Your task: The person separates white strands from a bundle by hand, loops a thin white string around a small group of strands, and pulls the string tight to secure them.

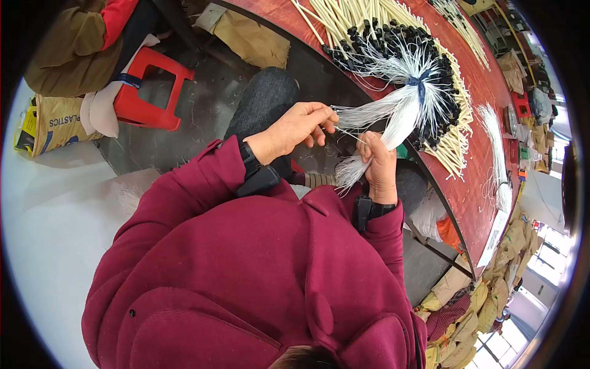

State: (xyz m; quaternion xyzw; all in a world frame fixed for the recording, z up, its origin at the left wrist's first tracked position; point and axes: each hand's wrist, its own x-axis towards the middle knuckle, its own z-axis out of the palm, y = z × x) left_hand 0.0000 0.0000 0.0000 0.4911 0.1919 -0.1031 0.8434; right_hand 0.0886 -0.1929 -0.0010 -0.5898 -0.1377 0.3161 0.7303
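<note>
A thick bundle of thin white strings [402, 114] hangs over the near edge of the red table, tied round with a dark blue band [420, 83]. My right hand [378, 161] is closed round the lower part of this bundle, and loose ends splay out below the fist. To its left, my left hand [301, 131] pinches the ends of a few strands drawn out sideways from the bundle. The strings run up to many pale sticks [350, 21] with black ends, fanned out on the table around the tie.
Another white string bundle [495, 147] lies on the red table [461, 203] at the right, beside a white paper strip [493, 238]. A red stool [153, 89] stands at the upper left next to a seated person [77, 52]. Filled sacks [498, 270] are piled at the lower right.
</note>
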